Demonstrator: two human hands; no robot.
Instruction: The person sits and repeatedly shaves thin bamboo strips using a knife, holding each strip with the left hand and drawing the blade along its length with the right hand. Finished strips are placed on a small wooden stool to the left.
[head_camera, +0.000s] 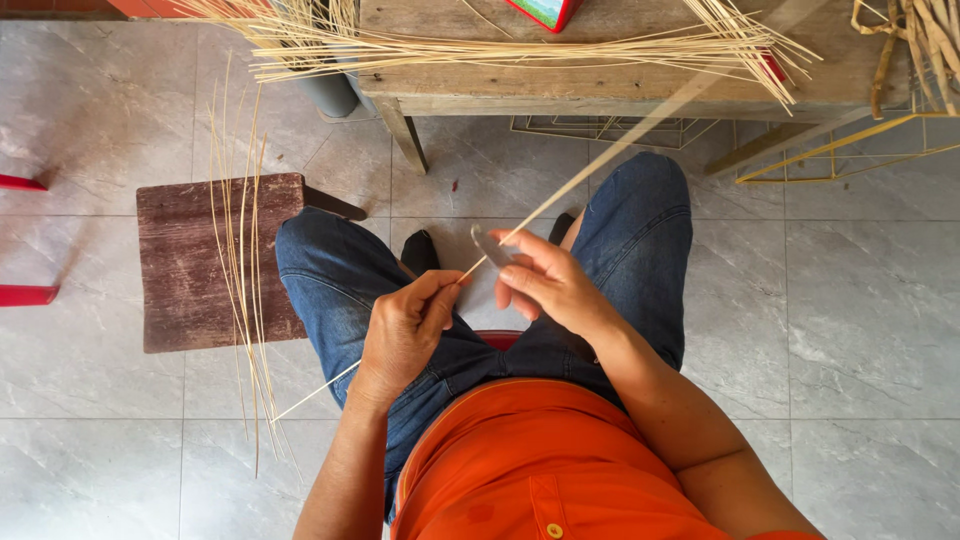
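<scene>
I sit in blue jeans and an orange shirt, looking down at my lap. My left hand (405, 325) is closed around a long thin bamboo strip (620, 150) that runs from under my left wrist up to the right, toward the wooden table (600, 85). My right hand (548, 282) grips a small knife, its grey blade (490, 245) resting against the strip just beyond my left thumb. Both hands are above my knees, close together.
A pile of thin bamboo strips (520, 45) lies across the table. More strips (245, 270) rest on a dark wooden stool (190, 265) at my left. Yellow wire frames (830, 150) stand under the table at right. Grey tile floor surrounds me.
</scene>
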